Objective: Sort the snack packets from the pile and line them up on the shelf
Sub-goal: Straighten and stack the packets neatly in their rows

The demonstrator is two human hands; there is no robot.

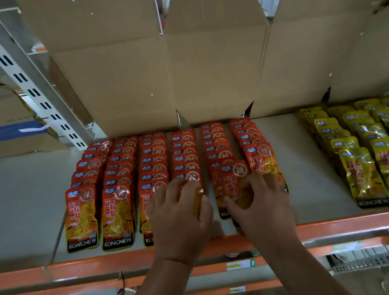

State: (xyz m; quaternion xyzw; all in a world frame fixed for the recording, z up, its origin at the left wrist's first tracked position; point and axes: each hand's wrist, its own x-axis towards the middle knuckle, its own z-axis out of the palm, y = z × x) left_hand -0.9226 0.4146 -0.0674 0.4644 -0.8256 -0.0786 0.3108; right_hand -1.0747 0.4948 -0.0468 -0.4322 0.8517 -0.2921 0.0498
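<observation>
Glossy red packets [119,209] lie flat and overlapped in six rows on the pale matte shelf [21,211] — yellow packets [366,172] sit in rows well apart to the right. The left hand [181,215] curls over the fourth-row packet [192,176] at the front, pinching its crinkled sides. Just beside, the right hand [260,203] grips the fifth-row packet [233,177] with bent fingers. Plain brown cardboard [128,81] stands behind — an orange rail [351,225] edges the shelf.

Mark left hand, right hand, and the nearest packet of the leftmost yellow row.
left hand [178,215]: head view, back of hand.
right hand [262,205]: head view, back of hand.
nearest yellow packet [364,177]: head view, middle of its front.
</observation>
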